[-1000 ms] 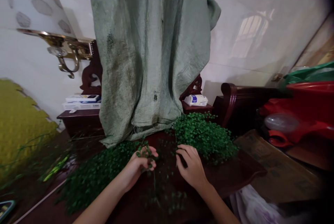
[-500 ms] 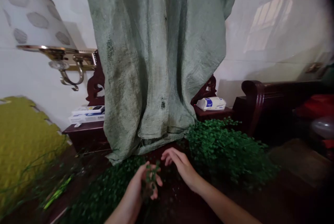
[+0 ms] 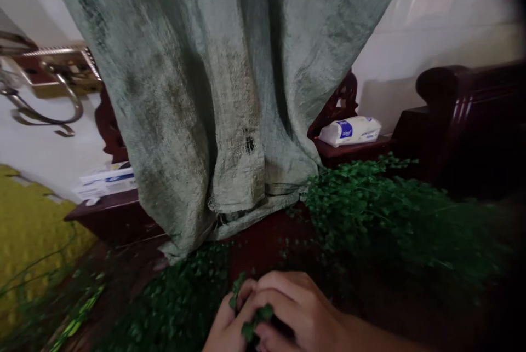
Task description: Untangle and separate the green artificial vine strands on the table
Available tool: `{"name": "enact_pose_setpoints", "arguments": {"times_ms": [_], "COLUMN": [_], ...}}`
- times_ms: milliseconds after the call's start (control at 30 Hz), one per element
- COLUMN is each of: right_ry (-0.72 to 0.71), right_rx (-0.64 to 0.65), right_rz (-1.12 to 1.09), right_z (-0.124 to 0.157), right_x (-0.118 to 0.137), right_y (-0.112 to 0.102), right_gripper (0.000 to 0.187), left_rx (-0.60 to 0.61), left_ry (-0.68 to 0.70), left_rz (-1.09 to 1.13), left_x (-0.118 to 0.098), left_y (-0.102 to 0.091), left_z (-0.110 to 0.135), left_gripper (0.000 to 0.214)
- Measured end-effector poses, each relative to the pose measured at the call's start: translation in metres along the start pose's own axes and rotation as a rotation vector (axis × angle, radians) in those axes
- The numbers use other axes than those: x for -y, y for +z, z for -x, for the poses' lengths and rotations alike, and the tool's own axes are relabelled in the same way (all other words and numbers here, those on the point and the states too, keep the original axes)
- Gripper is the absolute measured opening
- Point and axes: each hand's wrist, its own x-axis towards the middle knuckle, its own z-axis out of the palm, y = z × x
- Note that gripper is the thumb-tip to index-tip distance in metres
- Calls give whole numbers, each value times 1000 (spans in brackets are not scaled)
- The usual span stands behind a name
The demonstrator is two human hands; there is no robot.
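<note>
Low in the view, my two hands are together over a leafy green sprig [image 3: 257, 322]. My left hand [image 3: 225, 323] is closed on the sprig, its fingers partly covered by the other hand. My right hand [image 3: 298, 305] lies across it with curled fingers, closed about the same sprig, whose leaves poke out between them. To the left is a dark heap of green sprigs [image 3: 181, 292]. A larger, brighter pile of leafy sprigs [image 3: 361, 193] lies to the right.
A worn grey-green woven sack [image 3: 242, 94] hangs in front of me over dark red wood furniture [image 3: 263, 242]. A tissue pack [image 3: 353, 131] rests on the right ledge, white boxes [image 3: 109, 179] on the left one. A metal wall lamp bracket [image 3: 57, 78] juts out upper left, above a yellow mat [image 3: 33, 237].
My right hand has come down and left onto my left hand and the sprig, its fingers now curled. The view has tilted down and moved closer to the sack.
</note>
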Motion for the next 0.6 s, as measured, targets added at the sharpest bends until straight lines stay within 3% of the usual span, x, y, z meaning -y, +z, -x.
{"name": "enact_pose_setpoints", "arguments": {"times_ms": [133,233,333,400,533,600], "right_ry": [267,396,407,376,255,252], "right_rx": [-174,-247,-163,-79,55,81], "right_rz": [-35,-1,4,-30,-59,-61], "right_z": [0,-2,-2,1,7,9], "right_x": [-6,-10,-12,-12,-7,-4], "right_y": [7,12,16,17,17,14], "right_gripper": [15,26,28,23,14,19], "left_rx": [98,51,-87,-111,-19,-53], "left_ry": [-59,-51,139,290,304,257], "left_rz": [84,122,29,-89,-187,-153], "left_x": [-5,-4,-7,-12,-21,-21], "left_y": [5,3,1,3,11,12], "left_z": [-4,-1,8,13,12,8], "left_gripper": [40,43,43,44,26,29]}}
